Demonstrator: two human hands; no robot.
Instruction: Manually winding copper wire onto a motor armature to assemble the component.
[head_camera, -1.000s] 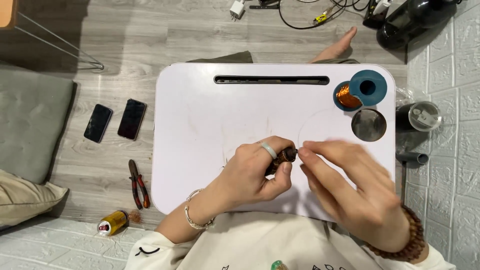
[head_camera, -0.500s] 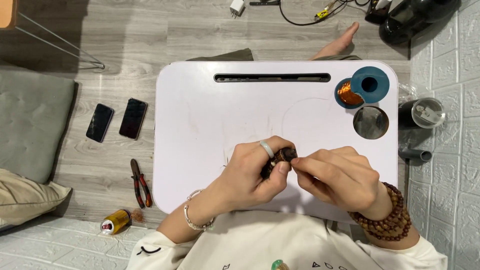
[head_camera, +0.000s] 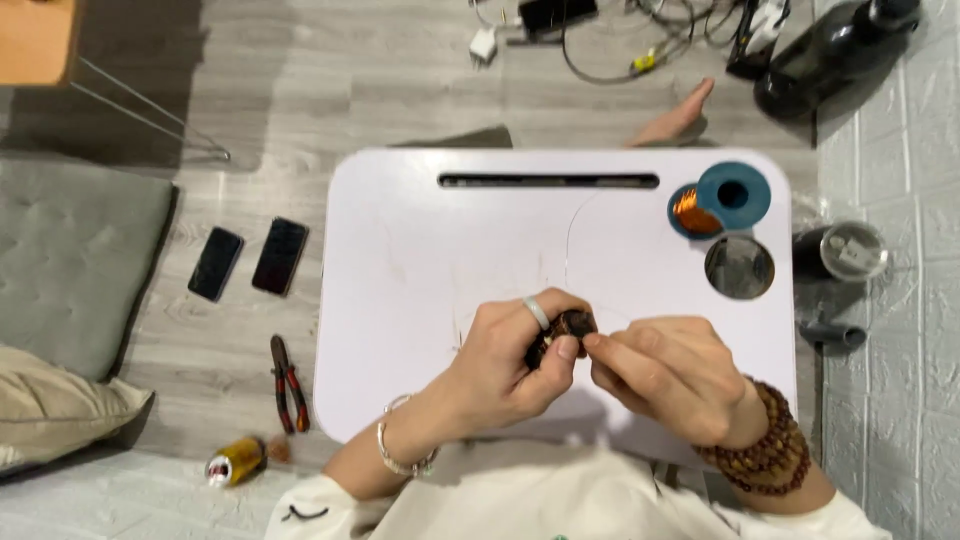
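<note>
both hands (head_camera: 600, 365) pinch a small coil (head_camera: 573, 324) near the table's (head_camera: 420, 260) front edge.

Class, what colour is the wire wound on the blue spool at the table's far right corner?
Shiny copper-orange, on the blue spool; the head view shows it.

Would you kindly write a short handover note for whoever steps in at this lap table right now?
Left hand: grips a small dark coil over the white lap table.
Right hand: fingertips pinch at the coil.
Copper wire spool sits at the table's far right corner, thin wire looping towards the hands.
Pliers lie on the floor, left.
Winding progress: cannot tell.
</note>
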